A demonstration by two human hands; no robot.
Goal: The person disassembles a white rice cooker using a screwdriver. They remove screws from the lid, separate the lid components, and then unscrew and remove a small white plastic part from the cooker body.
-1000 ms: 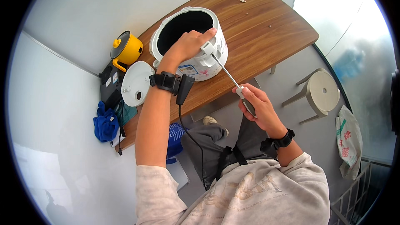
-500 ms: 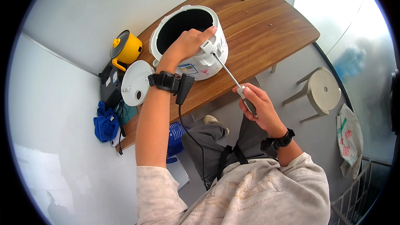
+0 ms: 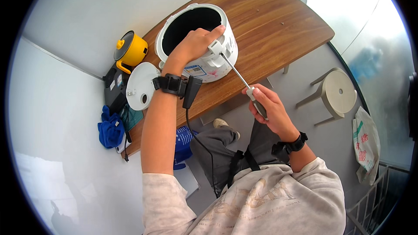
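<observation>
A white rice cooker body (image 3: 226, 72) with a dark interior and no lid on it stands near the table's front edge, tilted toward me in view. My left hand (image 3: 197, 45) grips its near rim, thumb side stretched along the white hinge bracket (image 3: 215, 47); some of its fingers are hidden inside the pot. In my right hand (image 3: 271, 109) is a screwdriver (image 3: 235, 72) with a grey and white handle. Its metal shaft runs up and left, and the tip meets the bracket on the cooker's side.
Left of the cooker lie a round white lid panel (image 3: 138, 88), a yellow electric pot (image 3: 137, 51), a black case (image 3: 116, 85) and a blue cloth (image 3: 110, 131). The wooden table (image 3: 270, 26) carries small bits and a glass. A stool (image 3: 338, 93) and a white bag (image 3: 365, 143) are at right.
The cooker, both hands and the screwdriver have shifted very slightly up in view. The left hand keeps its hold, and the screwdriver tip stays at the bracket.
</observation>
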